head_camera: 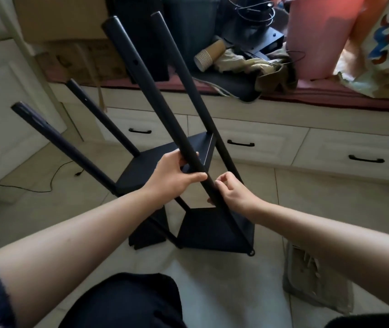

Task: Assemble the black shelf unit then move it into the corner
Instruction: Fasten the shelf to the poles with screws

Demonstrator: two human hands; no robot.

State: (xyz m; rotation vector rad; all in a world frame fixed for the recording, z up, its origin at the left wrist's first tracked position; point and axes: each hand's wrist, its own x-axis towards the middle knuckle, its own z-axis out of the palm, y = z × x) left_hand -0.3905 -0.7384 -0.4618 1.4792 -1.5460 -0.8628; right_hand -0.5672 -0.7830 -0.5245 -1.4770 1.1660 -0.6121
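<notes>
left hand (174, 177) curled round the near black pole (158, 107), fingers over the top, thumb under, gripping it low on its length. right hand (232, 192) at the same pole just below, fingertips pinching at its side, close to the left hand but not touching it. both forearms bare, reaching forward from the bottom corners of view.

black shelf unit (188, 197) standing on the tiled floor (318, 204) straight ahead, tilted toward the camera. four poles up: the gripped one, a second pole (188, 74) crossing just behind it, two shorter-looking ones at left (61, 147) and (103, 117). small holes visible near the upper part of the gripped pole. lower shelf panel (212, 229) near the floor, another panel (165, 159) above and behind it, partly hidden by the left hand.

behind: low cream drawers (259, 138) with black handles, a cushioned ledge on top carrying a stack of paper cups (208, 56), crumpled cloth (259, 67), cables. pink cylinder (318, 36) at upper right. thin black cord (46, 183) lying on the floor at left. grey mesh item (311, 280) on the floor at lower right, kind unclear.
</notes>
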